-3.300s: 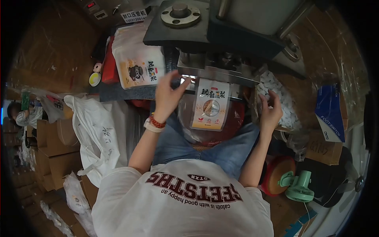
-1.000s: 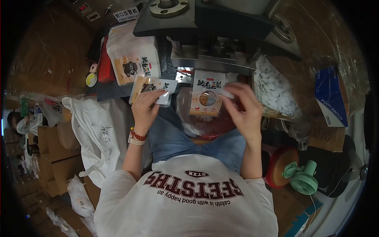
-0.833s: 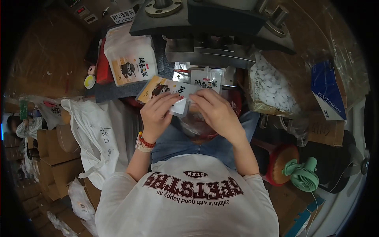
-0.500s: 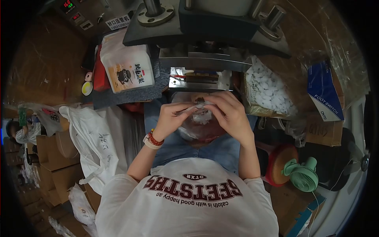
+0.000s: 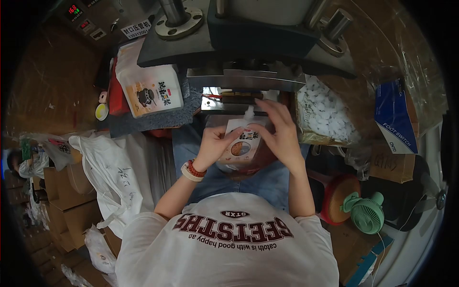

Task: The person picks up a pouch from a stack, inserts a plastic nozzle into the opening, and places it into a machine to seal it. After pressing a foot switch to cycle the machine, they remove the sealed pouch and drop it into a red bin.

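A printed pouch (image 5: 243, 143) with a white spout (image 5: 249, 113) at its top is spread out in front of the press (image 5: 246, 79). My left hand (image 5: 215, 143) pinches the pouch's left side between thumb and fingers. My right hand (image 5: 278, 132) is beside its right edge, thumb near the pouch, with the other fingers apart and stretched toward the press. A clear plastic bag (image 5: 263, 160) lies on the lap below the pouch. To the left, a stack of similar pouches (image 5: 155, 88) rests on a grey cloth (image 5: 191, 103).
A box of white spouts (image 5: 325, 112) stands right of the press. Farther right are a blue foot-switch box (image 5: 394, 115) and a green fan (image 5: 367, 215). A white sack (image 5: 114, 177) hangs at the left, near cardboard boxes (image 5: 74, 210). A control panel (image 5: 88, 24) is at the upper left.
The pouch has turned upright and flat, its printed face and spout now visible. My right hand's fingers have opened and spread. My left hand has moved slightly down. The view has shifted a little.
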The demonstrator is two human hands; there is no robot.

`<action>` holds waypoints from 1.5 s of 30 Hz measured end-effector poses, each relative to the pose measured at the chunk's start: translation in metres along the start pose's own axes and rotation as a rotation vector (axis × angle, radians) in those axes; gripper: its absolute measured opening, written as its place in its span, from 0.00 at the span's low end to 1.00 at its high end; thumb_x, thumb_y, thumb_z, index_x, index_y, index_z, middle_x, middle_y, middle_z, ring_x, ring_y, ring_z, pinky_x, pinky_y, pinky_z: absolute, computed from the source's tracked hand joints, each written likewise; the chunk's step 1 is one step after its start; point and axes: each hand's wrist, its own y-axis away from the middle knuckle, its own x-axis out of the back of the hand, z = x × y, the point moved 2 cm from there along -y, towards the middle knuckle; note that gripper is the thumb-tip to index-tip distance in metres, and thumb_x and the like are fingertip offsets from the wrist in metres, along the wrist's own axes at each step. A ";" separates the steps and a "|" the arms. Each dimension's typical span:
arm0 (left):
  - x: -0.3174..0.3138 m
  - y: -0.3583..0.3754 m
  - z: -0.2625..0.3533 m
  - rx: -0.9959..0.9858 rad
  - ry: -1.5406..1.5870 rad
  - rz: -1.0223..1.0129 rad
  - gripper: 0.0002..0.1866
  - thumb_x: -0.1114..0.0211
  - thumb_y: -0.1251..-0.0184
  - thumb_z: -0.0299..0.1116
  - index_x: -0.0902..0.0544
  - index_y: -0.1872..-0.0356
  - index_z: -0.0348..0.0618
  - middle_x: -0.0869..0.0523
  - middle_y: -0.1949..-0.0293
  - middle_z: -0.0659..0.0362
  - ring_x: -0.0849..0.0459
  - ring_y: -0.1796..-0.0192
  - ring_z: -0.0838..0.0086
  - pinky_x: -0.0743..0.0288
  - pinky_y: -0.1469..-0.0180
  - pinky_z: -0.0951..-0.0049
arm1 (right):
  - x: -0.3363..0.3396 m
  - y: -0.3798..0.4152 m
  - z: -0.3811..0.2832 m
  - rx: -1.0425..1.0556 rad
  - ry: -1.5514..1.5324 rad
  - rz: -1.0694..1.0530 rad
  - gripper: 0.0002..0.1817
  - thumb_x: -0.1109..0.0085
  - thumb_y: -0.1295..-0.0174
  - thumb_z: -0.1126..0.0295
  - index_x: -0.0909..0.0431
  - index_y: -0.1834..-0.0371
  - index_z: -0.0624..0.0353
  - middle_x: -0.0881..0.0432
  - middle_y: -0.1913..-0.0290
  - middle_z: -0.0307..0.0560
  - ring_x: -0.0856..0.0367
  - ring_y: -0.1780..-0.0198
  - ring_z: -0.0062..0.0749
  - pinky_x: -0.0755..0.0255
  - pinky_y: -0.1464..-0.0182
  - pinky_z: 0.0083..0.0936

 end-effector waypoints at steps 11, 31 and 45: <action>0.005 -0.053 0.007 0.308 0.588 0.049 0.14 0.34 0.36 0.32 0.18 0.62 0.27 0.13 0.63 0.51 0.13 0.65 0.74 0.19 0.63 0.77 | 0.042 -0.011 0.101 -0.114 0.570 -0.013 0.10 0.43 0.38 0.72 0.22 0.54 0.61 0.22 0.57 0.55 0.21 0.59 0.53 0.27 0.58 0.40; 0.083 0.043 0.027 -0.357 -0.828 0.411 0.24 0.42 0.58 0.15 0.15 0.57 0.48 0.13 0.57 0.60 0.15 0.52 0.65 0.21 0.52 0.70 | -0.015 0.012 -0.039 0.083 -0.060 -0.117 0.11 0.35 0.44 0.74 0.22 0.59 0.63 0.21 0.65 0.47 0.22 0.65 0.35 0.27 0.62 0.27; 0.006 -0.009 0.008 0.134 0.028 -0.103 0.15 0.32 0.36 0.35 0.16 0.56 0.32 0.12 0.66 0.58 0.16 0.68 0.83 0.22 0.66 0.80 | 0.024 0.000 -0.009 -0.192 -0.018 0.022 0.17 0.32 0.45 0.73 0.20 0.51 0.61 0.28 0.76 0.40 0.29 0.74 0.21 0.33 0.72 0.19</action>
